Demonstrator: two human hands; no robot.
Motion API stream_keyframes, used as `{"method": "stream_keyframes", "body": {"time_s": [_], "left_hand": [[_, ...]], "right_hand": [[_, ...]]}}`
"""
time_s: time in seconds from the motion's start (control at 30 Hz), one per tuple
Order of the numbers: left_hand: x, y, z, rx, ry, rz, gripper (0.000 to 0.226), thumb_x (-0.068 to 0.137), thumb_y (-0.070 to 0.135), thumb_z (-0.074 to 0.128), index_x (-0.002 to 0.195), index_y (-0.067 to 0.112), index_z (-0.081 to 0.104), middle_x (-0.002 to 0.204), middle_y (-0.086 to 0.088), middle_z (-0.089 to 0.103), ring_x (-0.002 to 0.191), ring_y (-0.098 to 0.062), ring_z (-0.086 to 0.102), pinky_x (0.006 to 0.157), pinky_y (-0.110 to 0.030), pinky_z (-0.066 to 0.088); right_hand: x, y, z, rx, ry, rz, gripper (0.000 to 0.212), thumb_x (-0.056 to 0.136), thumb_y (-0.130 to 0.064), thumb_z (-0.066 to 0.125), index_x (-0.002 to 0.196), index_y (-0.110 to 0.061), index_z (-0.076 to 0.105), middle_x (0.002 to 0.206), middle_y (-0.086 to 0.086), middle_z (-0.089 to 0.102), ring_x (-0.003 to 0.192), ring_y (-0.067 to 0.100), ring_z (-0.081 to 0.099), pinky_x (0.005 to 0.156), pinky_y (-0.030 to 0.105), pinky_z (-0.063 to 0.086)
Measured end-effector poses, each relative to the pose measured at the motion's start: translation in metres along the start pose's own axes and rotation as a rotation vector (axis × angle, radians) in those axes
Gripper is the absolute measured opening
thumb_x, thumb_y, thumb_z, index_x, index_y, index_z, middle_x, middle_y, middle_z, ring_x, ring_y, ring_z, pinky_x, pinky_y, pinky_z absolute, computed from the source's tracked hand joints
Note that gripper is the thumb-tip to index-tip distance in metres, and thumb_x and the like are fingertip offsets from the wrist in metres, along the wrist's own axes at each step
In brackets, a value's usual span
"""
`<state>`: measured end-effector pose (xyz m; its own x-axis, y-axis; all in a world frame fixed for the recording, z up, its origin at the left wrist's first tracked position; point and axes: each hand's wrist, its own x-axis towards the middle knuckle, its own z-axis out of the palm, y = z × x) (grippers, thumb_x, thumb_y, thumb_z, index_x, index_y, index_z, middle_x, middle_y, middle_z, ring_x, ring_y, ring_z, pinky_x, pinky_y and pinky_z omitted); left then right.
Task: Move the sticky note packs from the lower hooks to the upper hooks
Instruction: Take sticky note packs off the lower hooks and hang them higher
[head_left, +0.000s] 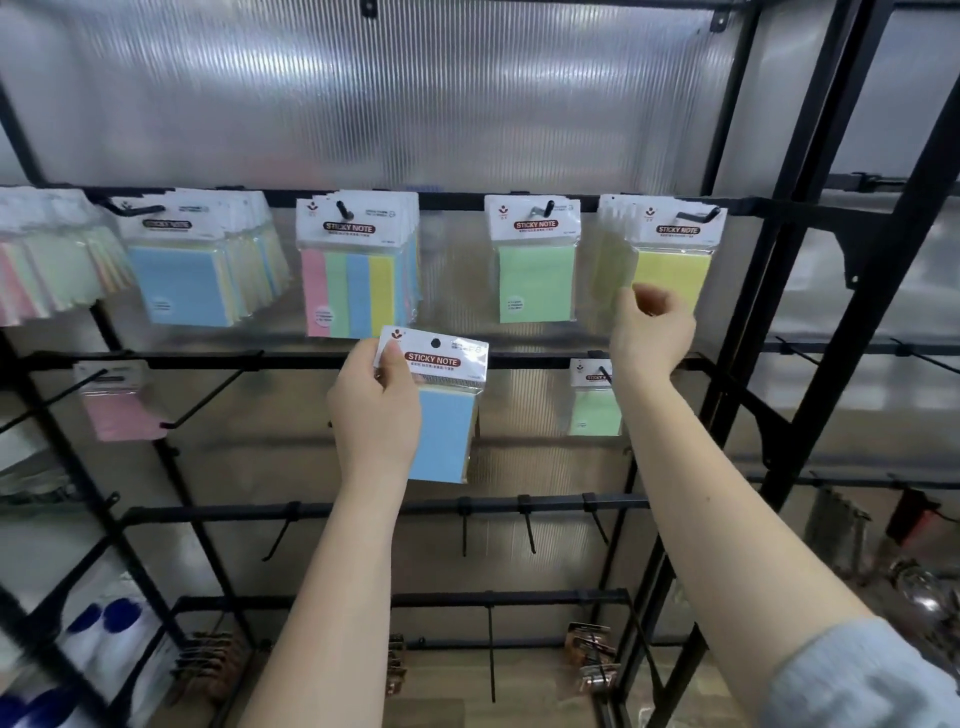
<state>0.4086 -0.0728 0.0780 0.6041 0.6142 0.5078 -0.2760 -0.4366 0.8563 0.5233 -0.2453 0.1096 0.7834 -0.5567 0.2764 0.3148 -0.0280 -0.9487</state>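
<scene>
Black display rack (810, 208) with sticky note packs.
Left hand (376, 410) pinches a blue pack (447, 431); right hand (652, 332), fingers loosely curled, holds nothing beside the yellow pack (675, 270).

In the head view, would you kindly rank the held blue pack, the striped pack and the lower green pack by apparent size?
1. Blue pack, though nearness may inflate it.
2. Striped pack.
3. Lower green pack.

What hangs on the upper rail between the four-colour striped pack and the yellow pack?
One green pack hangs between the striped pack and the yellow pack, seen in the head view.
</scene>
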Motion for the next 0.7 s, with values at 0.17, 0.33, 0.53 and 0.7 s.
{"method": "stream_keyframes", "body": {"time_s": [0.17,0.33,0.53,0.7], "left_hand": [[0.018,-0.007,-0.036,0.028,0.012,0.052,0.03,0.1,0.019,0.04,0.076,0.005,0.05,0.065,0.009,0.051,0.054,0.008,0.048,0.048,-0.009,0.035],[0.038,-0.016,-0.063,0.013,-0.001,0.079,0.029,0.099,0.026,0.044,0.078,0.009,0.054,0.07,0.008,0.059,0.056,0.002,0.049,0.047,-0.012,0.033],[0.059,-0.01,-0.079,0.014,0.018,0.146,0.032,0.099,0.028,0.047,0.081,0.002,0.054,0.064,0.006,0.051,0.05,0.0,0.041,0.046,-0.014,0.03],[0.067,-0.014,-0.081,0.038,0.084,0.138,0.037,0.099,0.025,0.047,0.063,0.018,0.041,0.057,0.007,0.038,0.048,-0.004,0.033,0.046,-0.016,0.027]], "right_hand": [[-0.057,0.017,0.017,-0.018,-0.185,0.021,0.004,0.089,-0.017,0.06,0.088,-0.018,0.064,0.084,-0.008,0.064,0.083,0.009,0.06,0.077,0.022,0.047],[-0.1,0.044,0.031,-0.086,-0.362,0.016,0.011,0.09,-0.026,0.06,0.082,-0.02,0.066,0.084,0.001,0.069,0.087,0.017,0.065,0.081,0.033,0.053],[-0.124,0.066,0.029,-0.203,-0.485,-0.02,0.016,0.091,-0.025,0.059,0.085,-0.013,0.067,0.084,0.004,0.068,0.081,0.017,0.062,0.072,0.028,0.048],[-0.129,0.066,0.036,-0.281,-0.633,-0.113,0.011,0.092,-0.019,0.058,0.086,-0.014,0.065,0.08,-0.004,0.064,0.075,0.004,0.057,0.061,0.013,0.04]]}}
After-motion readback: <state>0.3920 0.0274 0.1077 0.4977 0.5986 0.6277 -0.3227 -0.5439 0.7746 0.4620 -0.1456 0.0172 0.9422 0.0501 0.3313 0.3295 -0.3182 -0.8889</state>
